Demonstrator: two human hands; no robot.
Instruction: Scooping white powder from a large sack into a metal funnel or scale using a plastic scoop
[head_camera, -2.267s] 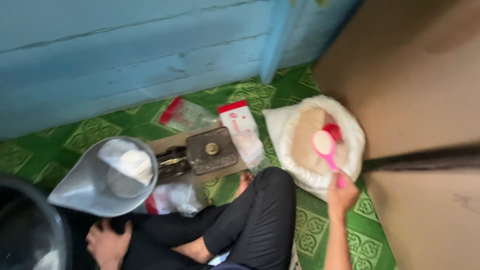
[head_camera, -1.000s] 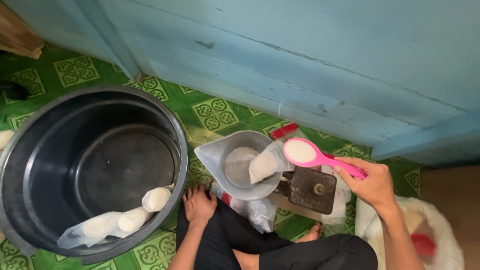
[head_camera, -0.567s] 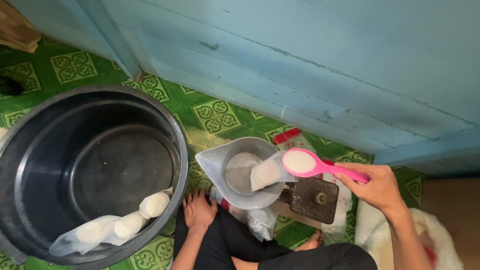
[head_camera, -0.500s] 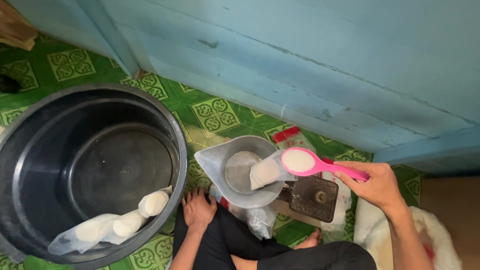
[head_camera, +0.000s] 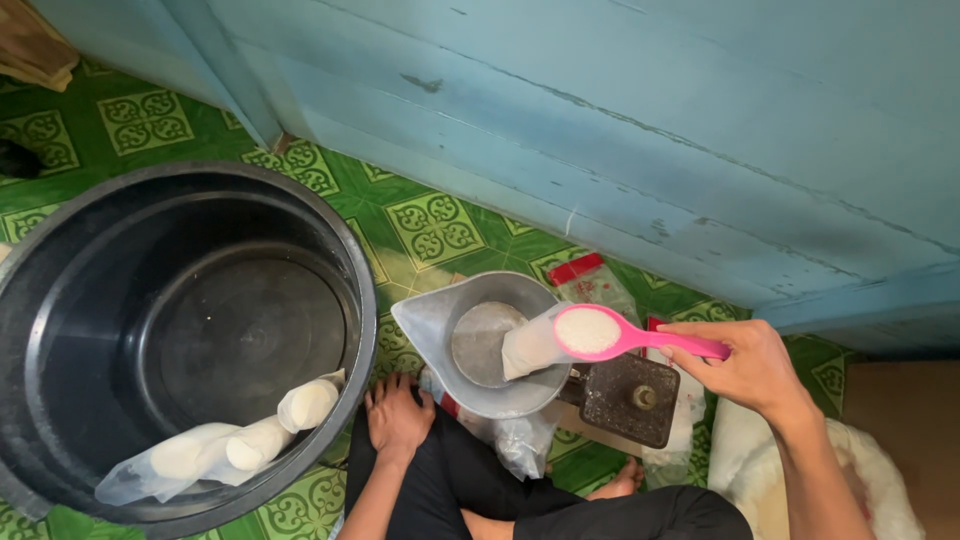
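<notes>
Landmark is the metal scale pan (head_camera: 440, 330): left of it sits the big black tub (head_camera: 60, 300) with filled clear bags (head_camera: 230, 445) lying against its near wall, and my left hand (head_camera: 397, 418) rests flat on my knee just below the pan, fingers spread, holding nothing. In the pan a small clear bag (head_camera: 528, 345) of white grain leans on the right wall. My right hand (head_camera: 748, 365), right of the pan, pinches the handle of the pink scoop (head_camera: 610, 335); its full bowl hovers over the bag's mouth.
</notes>
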